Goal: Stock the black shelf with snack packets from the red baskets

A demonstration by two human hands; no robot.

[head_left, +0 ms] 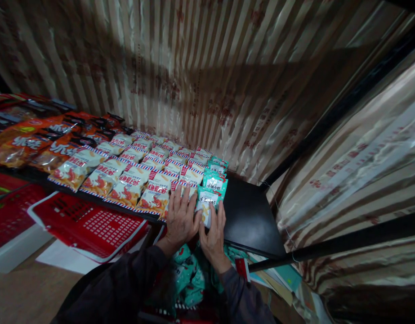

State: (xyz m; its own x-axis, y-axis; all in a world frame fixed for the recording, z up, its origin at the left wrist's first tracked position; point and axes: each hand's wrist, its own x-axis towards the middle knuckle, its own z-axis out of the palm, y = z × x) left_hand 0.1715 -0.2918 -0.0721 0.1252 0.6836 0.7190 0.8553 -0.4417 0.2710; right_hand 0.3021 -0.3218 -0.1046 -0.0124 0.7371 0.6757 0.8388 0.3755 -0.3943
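Rows of white snack bags (pixel 128 180) with red lettering lie on a black shelf (pixel 249 216). At their right end runs a short column of teal packets (pixel 214 183). My left hand (pixel 182 215) rests with its fingers apart over the front right white bag, its thumb at the left edge of the front teal packet (pixel 207 202). On that packet's lower right side lies my right hand (pixel 214 231), fingers spread and touching it. Both hands press on the bags from above; neither is wrapped round one.
Orange snack bags (pixel 25 141) fill the shelf's left part. Below are a red basket (pixel 92 225) and more teal packets (pixel 190 274) between my forearms. Black frame bars (pixel 349 240) and striped plastic sheeting (pixel 210 76) stand behind and at right.
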